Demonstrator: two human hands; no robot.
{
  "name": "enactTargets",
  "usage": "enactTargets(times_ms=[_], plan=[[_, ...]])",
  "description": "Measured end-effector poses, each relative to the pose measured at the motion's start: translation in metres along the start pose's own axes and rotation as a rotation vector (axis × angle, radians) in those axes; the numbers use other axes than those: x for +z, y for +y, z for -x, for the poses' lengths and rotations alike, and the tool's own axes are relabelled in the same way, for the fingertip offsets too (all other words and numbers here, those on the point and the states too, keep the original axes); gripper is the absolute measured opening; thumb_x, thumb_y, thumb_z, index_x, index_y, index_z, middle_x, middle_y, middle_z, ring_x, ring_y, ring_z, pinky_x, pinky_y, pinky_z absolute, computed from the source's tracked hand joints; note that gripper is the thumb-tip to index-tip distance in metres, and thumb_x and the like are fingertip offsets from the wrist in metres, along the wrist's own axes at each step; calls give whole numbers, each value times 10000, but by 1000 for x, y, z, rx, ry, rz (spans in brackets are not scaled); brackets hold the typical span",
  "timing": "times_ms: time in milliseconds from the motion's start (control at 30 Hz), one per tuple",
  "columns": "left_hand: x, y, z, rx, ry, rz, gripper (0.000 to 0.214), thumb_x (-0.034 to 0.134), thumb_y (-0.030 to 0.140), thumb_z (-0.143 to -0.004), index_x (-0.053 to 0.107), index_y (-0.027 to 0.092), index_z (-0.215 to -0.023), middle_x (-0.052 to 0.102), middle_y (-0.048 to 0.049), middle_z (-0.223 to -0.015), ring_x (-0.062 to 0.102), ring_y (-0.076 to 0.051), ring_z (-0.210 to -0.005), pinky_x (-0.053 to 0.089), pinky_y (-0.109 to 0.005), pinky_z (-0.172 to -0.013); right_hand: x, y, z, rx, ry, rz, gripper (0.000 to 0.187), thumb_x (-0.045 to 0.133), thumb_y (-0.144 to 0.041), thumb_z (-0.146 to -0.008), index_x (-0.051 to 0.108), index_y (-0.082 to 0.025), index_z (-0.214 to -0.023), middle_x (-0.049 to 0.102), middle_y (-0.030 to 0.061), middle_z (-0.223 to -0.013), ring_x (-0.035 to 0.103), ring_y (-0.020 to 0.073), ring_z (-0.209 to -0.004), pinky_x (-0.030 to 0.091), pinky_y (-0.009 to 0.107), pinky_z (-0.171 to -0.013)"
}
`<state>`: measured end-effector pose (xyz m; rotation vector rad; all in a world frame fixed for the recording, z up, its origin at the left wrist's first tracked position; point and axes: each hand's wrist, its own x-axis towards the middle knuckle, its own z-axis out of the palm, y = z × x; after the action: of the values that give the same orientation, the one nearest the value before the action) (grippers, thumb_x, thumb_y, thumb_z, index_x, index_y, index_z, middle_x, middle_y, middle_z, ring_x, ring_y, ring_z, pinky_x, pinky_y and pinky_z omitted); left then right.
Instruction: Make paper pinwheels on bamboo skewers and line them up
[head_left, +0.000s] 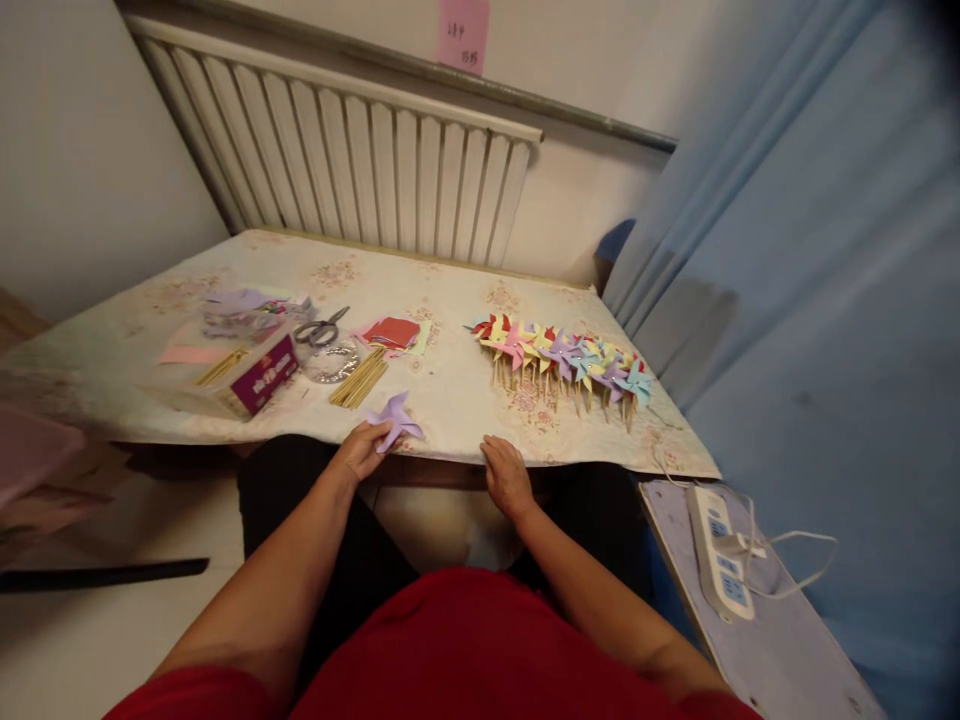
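Observation:
My left hand rests at the table's front edge, its fingers pinched on a purple paper pinwheel head that lies on the patterned tablecloth. At the same edge, a little to the right, my right hand lies palm down with its fingers curled over the cloth and nothing visible in it. A bundle of wooden sticks lies just beyond the purple pinwheel.
A row of finished coloured pinwheels lies at the right. Scissors, red paper squares, a purple box and purple paper sit at the left. A power strip lies on a board at the lower right.

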<state>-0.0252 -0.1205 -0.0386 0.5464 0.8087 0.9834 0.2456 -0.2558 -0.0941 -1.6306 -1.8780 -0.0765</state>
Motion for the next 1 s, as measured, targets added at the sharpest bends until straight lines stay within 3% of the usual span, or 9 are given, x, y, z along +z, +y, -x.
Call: enactTargets(times_ms=[100, 267, 467, 633, 733, 833, 1000], plan=[[-1, -2, 2, -2, -9, 1, 163, 706, 11, -692, 636, 70, -826, 703, -73, -686, 666, -143, -566, 592, -237, -578, -1, -1, -5, 28, 27, -33, 426, 467, -36, -835, 673, -188, -1176, 653, 116, -1273, 538, 252, -1198, 432, 449, -1031], [-8, -6, 3, 12, -52, 20, 186, 750, 41, -672, 648, 74, -824, 708, -71, -695, 647, -130, -564, 588, -239, -600, 3, 1, -34, 125, 62, -43, 266, 488, -85, -844, 716, -183, -940, 693, 100, -932, 577, 244, -934, 476, 383, -879], [-13, -8, 3, 5, -49, 20, 269, 817, 115, -614, 668, 77, -834, 711, -60, -711, 653, -141, -605, 565, -243, -615, 34, -3, -89, 77, -10, -51, 238, 471, -110, -889, 703, -163, -872, 658, 83, -836, 589, 213, -841, 474, 321, -823], [-14, -9, 4, 4, -65, 26, 341, 872, 210, -563, 697, 96, -832, 705, -44, -703, 635, -144, -606, 543, -267, -652, 62, -14, -135, 34, -57, -12, 269, 466, -109, -906, 696, -150, -1040, 666, 109, -956, 578, 231, -950, 459, 351, -904], [-14, -9, 4, -7, -64, 25, 379, 884, 246, -553, 713, 100, -859, 716, -52, -731, 642, -152, -627, 535, -276, -667, 72, -20, -158, -12, -90, 33, 333, 494, -138, -915, 647, -181, -1209, 631, 133, -1233, 525, 260, -1108, 413, 412, -990], [-15, -9, 3, -31, -64, 27, 419, 886, 254, -559, 725, 99, -913, 734, -67, -796, 660, -163, -677, 539, -289, -706, 77, -26, -175, -3, -132, 106, 405, 544, -225, -931, 571, -222, -1335, 489, 123, -1470, 459, 308, -1204, 379, 483, -1007], [-16, -8, 1, -51, -65, 21, 378, 882, 255, -576, 737, 115, -896, 735, -64, -804, 652, -158, -679, 529, -285, -717, 84, -30, -187, 7, -170, 135, 406, 543, -342, -961, 552, -236, -1353, 473, 134, -1491, 390, 347, -1297, 346, 528, -1019]])
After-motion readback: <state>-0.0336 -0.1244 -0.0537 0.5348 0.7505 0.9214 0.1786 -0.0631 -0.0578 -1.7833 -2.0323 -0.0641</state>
